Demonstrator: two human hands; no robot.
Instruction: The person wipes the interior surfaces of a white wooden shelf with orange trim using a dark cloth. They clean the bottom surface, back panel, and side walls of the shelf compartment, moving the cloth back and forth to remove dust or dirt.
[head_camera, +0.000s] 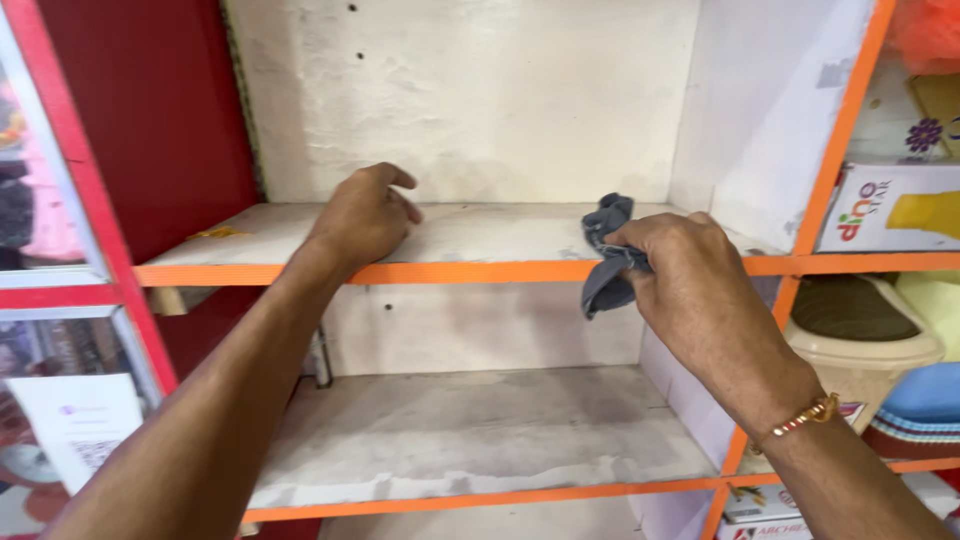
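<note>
Head view shows the right hand (690, 290) closed around one grey cloth (606, 255) at the front edge of the upper shelf (480, 235), while the left hand (362, 215) rests on that shelf, loosely curled and holding nothing. For good wiping, I think the cloth should lie flat and press evenly; I count two white shelves with orange edges, and two hands.

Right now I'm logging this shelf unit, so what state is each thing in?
Left hand: open, resting flat on the upper shelf.
Right hand: closed around the cloth.
Crumpled grey cloth: bunched, draped over the upper shelf's edge.
White, orange-edged upper shelf: bare, stained.
Lower white shelf: bare, smudged.
Beige plastic bin: lid shut.
</note>
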